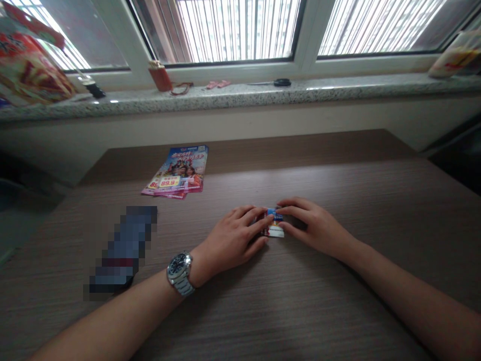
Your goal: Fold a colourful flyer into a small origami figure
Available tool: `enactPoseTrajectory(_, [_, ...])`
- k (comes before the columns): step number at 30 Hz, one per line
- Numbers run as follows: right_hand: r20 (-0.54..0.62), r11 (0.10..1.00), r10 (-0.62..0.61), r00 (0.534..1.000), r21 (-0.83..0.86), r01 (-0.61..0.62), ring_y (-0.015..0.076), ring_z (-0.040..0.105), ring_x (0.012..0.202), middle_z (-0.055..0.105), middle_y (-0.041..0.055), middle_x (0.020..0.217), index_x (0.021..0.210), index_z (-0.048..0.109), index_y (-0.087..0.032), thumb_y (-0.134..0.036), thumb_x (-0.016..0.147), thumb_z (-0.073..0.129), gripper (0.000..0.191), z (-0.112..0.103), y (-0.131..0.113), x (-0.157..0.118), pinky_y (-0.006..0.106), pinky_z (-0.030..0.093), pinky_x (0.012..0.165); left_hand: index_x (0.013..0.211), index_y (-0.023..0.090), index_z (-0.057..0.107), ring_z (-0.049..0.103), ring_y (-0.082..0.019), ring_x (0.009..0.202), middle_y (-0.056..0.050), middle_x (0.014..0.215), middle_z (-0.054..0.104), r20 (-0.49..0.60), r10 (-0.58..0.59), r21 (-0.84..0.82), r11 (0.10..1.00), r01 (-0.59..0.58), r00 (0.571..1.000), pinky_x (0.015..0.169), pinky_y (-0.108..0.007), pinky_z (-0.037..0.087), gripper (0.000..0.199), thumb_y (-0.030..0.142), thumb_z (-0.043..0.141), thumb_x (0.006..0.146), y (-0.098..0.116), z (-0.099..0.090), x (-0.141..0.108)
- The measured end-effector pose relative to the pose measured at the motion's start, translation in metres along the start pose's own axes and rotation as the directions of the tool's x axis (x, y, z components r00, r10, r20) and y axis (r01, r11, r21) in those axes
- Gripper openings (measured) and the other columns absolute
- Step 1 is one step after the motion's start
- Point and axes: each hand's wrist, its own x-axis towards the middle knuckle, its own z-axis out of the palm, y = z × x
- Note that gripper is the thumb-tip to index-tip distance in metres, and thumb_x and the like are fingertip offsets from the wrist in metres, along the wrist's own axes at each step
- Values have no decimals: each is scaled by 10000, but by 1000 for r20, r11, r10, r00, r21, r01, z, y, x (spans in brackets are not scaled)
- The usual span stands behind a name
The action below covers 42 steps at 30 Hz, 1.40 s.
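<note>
Though half-covered by fingers, folded leaflet [274, 224]

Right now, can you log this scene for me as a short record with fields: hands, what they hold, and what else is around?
left hand: flat on the table, fingers on the left side of a small folded paper, watch on the wrist
right hand: fingers pinching the right side of the same paper
folded paper: small, printed blue and white, lying on the table between both hands
table: brown wood grain
leaflets: colourful stack, far left of the hands
windowsill: stone, with a small brown box
blurred object: cannot tell what it is
</note>
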Motion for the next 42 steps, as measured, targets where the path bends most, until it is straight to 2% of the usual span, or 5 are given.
enactPoseTrajectory(9, [79, 998, -65, 995, 4, 64, 256, 645, 1192, 680, 106, 1289, 1234, 681, -258, -249, 967, 627, 273, 1, 2, -1, 443, 542, 1027, 1437, 239, 510, 519, -284, 1284, -78, 1467, 544, -54, -15, -49, 999, 12, 998, 1101, -484, 464, 441, 325, 551, 1007, -3, 3, 1])
enactPoseTrajectory(23, [85, 988, -152, 985, 15, 151, 253, 621, 1253, 671, 75, 1334, 1274, 661, -293, -268, 956, 657, 319, 3, 3, -1, 439, 537, 1052, 1367, 223, 593, 590, -258, 1175, -79, 1381, 624, -109, 13, -77, 997, -21, 994, 1031, -460, 517, 361, 297, 531, 1020, -6, 2, 3])
enactPoseTrajectory(27, [84, 982, -191, 978, 33, 189, 220, 661, 1189, 696, 48, 1302, 1247, 674, -291, -248, 989, 609, 270, 6, 3, -2, 393, 559, 1012, 1351, 216, 608, 596, -252, 1154, -72, 1351, 645, -125, 10, -86, 996, -20, 992, 1012, -444, 519, 346, 297, 522, 1026, -6, 1, 3])
enactPoseTrajectory(34, [27, 989, -129, 991, 81, 126, 213, 703, 1126, 737, 47, 1231, 1250, 687, -273, -241, 1007, 574, 269, 4, -4, -4, 354, 577, 986, 1293, 242, 638, 615, -243, 1141, -76, 1267, 673, -200, -31, -155, 988, -1, 979, 1002, -441, 510, 301, 314, 577, 1007, -7, -2, 3])
enactPoseTrajectory(42, [-72, 976, -39, 997, 211, 54, 170, 738, 933, 777, 44, 1067, 1165, 705, -246, -222, 1006, 574, 207, 1, -21, -2, 276, 576, 840, 1077, 196, 685, 658, -142, 880, -35, 969, 704, -340, -159, -449, 893, -11, 927, 803, -270, 519, 118, 247, 616, 995, 5, -5, 3])
